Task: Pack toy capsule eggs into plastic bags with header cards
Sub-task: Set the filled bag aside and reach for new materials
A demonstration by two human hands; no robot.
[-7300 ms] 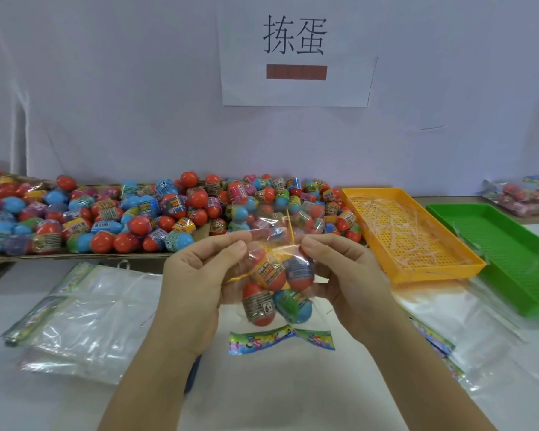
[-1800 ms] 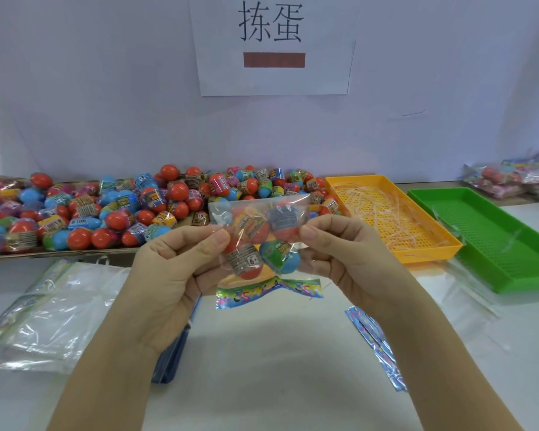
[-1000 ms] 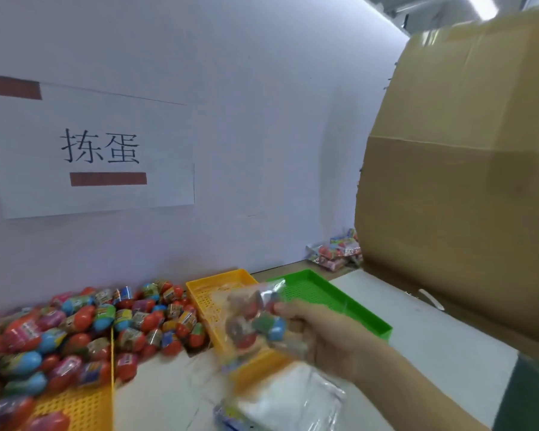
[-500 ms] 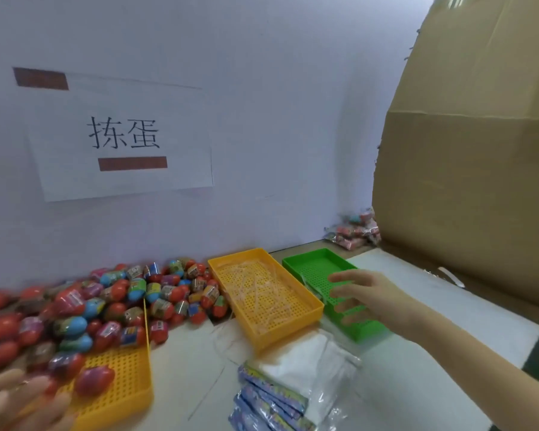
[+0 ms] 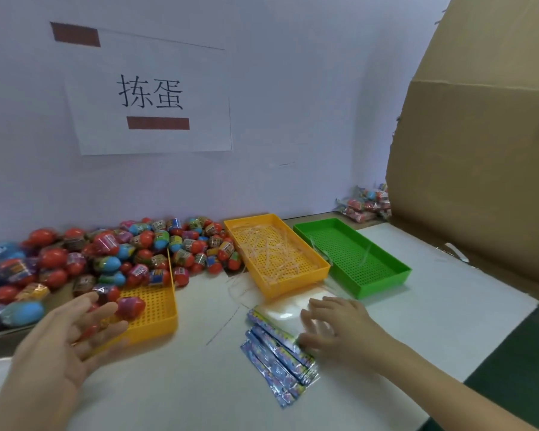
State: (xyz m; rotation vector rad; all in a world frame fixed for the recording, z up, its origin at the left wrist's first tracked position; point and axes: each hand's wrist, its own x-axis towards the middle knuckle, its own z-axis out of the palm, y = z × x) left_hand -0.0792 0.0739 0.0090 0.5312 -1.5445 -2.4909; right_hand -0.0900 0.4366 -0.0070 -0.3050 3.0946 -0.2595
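A big heap of red, blue and pink capsule eggs [image 5: 112, 259] lies along the back left, spilling onto a yellow tray [image 5: 156, 315]. A stack of clear plastic bags with colourful header cards [image 5: 277, 353] lies on the white table in front of me. My right hand [image 5: 333, 325] rests on top of that stack with its fingers spread flat. My left hand [image 5: 66, 337] hovers palm up, fingers relaxed, in front of the yellow tray and holds nothing. Packed egg bags [image 5: 364, 203] are piled at the back right.
A second yellow tray [image 5: 296, 284] with thin pale ties stands beside a green tray [image 5: 383, 281]. A large cardboard box [image 5: 479, 169] rises on the right. A paper sign [image 5: 150, 94] hangs on the wall.
The filled bag has left my hands. My right hand dropped from near the green tray onto the stack of bags, and my left hand came up in front of the left yellow tray.
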